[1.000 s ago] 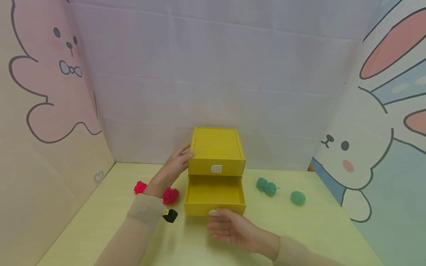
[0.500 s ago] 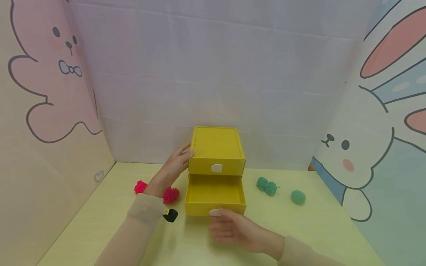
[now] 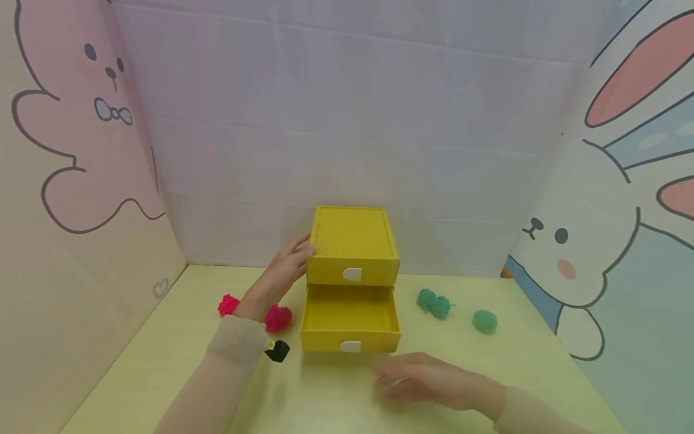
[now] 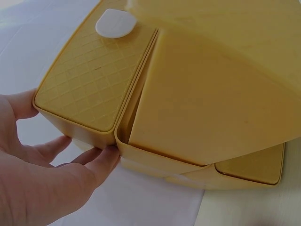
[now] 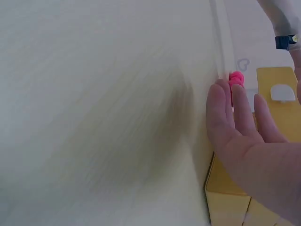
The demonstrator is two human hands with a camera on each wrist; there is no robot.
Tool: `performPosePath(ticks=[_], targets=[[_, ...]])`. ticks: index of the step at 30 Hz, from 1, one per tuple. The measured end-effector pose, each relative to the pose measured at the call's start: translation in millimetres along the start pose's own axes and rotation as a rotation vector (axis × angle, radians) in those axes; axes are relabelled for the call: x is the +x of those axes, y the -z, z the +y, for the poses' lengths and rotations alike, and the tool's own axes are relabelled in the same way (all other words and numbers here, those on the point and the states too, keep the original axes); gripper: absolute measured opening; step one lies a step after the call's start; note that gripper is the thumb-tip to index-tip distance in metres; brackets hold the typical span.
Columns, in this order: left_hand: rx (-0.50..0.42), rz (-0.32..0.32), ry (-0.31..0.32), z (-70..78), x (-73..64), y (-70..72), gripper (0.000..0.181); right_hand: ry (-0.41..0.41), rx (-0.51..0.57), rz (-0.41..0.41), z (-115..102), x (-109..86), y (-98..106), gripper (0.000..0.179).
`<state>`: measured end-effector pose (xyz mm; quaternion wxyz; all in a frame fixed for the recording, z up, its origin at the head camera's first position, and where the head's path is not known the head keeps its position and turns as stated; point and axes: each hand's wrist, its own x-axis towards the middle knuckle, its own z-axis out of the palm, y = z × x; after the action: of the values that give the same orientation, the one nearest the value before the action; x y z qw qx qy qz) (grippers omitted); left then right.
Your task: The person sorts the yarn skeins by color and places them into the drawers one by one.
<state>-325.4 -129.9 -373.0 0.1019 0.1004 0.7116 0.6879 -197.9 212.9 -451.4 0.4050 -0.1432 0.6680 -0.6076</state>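
Observation:
A yellow drawer box (image 3: 355,232) stands near the back wall. Its upper drawer is closed, while the lower drawer (image 3: 349,310) is pulled out toward me, with nothing lying inside. Each drawer front has a white tab handle (image 3: 350,346). My left hand (image 3: 279,274) holds the box at its left front corner; in the left wrist view the thumb is on the upper edge and the fingertips touch the side. My right hand (image 3: 423,380), slightly blurred, is in front and right of the pulled-out drawer, apart from it. Its fingers are loosely extended and hold nothing.
Two pink yarn bundles (image 3: 278,319) lie left of the box, partly behind my left wrist. To the right are a tied green yarn bundle (image 3: 434,304) and a green ball (image 3: 485,321). Walls with cartoon animals enclose the table (image 3: 534,380) at both sides.
My right hand has come off the lower drawer's handle and moved right and toward me. The drawer stays pulled out, and my left hand has not moved.

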Motion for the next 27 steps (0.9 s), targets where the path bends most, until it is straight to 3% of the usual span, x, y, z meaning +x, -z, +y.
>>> performPosePath(ticks=[4,11,18,23,27], targets=[[-0.005,-0.002,0.002,0.2,-0.7,0.7,0.068,0.000,-0.174,0.011,0,-13.5,21,0.046],[-0.007,-0.005,0.002,0.4,-0.9,1.7,0.068,0.008,-0.468,0.137,2,-24.7,58,0.036],[-0.007,0.000,0.002,0.6,-1.0,0.7,0.068,0.163,-0.972,0.235,0,-29.7,87,0.030],[-0.007,-0.001,0.001,0.7,-0.7,0.4,0.068,0.246,-1.378,0.370,-5,-27.6,102,0.027],[-0.004,0.000,0.004,0.2,-0.3,0.6,0.068,0.279,-1.536,0.497,-6,-19.6,113,0.032]])
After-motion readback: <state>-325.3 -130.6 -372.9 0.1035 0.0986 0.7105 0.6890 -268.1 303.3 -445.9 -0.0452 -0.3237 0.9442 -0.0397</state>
